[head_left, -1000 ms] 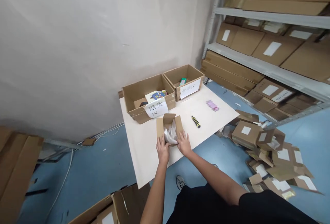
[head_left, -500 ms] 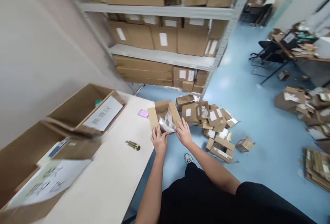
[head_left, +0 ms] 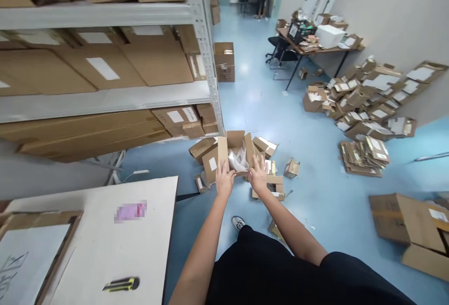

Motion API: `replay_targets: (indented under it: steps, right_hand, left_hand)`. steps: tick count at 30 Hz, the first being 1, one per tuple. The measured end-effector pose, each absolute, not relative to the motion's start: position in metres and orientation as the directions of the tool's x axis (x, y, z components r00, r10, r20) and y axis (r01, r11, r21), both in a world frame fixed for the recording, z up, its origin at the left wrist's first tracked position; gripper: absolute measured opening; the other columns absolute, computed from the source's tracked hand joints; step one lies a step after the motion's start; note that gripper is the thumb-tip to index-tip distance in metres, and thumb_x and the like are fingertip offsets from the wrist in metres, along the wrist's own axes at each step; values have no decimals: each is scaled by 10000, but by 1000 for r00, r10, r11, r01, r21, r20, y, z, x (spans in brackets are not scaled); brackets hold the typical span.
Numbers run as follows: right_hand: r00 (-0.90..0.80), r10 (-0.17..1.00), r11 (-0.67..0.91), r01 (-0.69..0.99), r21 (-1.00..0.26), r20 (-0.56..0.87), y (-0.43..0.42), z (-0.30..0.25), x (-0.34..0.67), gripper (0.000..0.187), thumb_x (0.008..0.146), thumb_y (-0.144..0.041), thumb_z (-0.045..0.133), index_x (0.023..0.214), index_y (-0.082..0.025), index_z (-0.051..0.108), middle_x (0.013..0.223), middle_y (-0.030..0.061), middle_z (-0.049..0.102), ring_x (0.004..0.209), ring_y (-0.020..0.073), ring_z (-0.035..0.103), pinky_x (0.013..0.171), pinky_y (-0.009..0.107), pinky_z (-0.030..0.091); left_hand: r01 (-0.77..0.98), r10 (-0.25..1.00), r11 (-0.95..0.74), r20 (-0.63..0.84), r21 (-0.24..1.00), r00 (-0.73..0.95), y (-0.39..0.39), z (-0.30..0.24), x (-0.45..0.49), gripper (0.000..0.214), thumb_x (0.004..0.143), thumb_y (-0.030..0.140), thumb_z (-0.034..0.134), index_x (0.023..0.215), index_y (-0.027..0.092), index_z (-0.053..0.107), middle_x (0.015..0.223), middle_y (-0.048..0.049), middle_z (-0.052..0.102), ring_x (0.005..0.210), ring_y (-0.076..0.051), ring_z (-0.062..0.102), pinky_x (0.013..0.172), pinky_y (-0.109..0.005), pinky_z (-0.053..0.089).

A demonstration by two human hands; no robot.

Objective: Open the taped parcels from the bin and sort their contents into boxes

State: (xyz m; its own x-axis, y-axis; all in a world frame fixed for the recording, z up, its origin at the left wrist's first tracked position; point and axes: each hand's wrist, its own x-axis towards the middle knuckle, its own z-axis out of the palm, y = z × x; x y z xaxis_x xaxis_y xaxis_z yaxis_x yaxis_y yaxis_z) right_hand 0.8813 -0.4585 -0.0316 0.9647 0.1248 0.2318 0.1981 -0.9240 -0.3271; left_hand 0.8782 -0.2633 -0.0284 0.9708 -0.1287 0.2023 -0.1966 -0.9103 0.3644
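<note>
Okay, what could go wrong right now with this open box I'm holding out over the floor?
1. The left hand and right hand grip the open box only at its near edge, in mid-air. It could tip, and the white packing paper might spill out.
2. Loose cartons lie on the floor close to the shoe, a likely trip hazard.

Brown carton (head_left: 235, 139), white filler (head_left: 239, 161), blue floor (head_left: 315, 192), yellow-black knife (head_left: 121, 285)
</note>
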Motion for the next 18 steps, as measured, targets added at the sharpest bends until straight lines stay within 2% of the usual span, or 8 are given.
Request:
replay_targets:
  steps: [6,10,13,18]
  right_hand:
    - [976,-111,-958,-54,-282,190,-535,-40,874,228,853,-123,639,1020,-224,756,1742,60,275,1628,405,20,1232,743,112]
    - [952,-242,-934,-177,-309,186,-566,-40,867,433,817,-102,625,1225,-205,727,1726,123,296,1618,441,29,1223,737,162]
    - [959,-192,-935,-114,-335,209,-562,-33,871,477,857,-145,600,1324,-192,682,1719,135,297,1620,421,54,1245,673,215]
    - [968,35,-915,131,-382,250,-502,-25,889,475,886,-171,581,1356,-171,654,1681,152,350,1614,384,134,1235,582,325]
  left_hand:
    - [-410,-370,-822,176,396,912,-344,-44,919,207,918,241,669,1064,259,814,1675,-26,423,1627,-358,164,1274,-601,321]
    - [-438,-435,-801,106,409,894,-366,-49,924,392,913,205,643,1291,248,734,1685,-56,407,1607,-330,242,1287,-536,320]
    - [-381,-379,-821,91,426,921,-349,-51,916,484,929,214,601,1410,225,655,1674,-89,421,1587,-319,296,1291,-486,326]
    - [-202,-189,-865,74,459,979,-286,-53,889,587,941,244,562,1527,227,535,1645,-111,456,1525,-311,406,1231,-476,415]
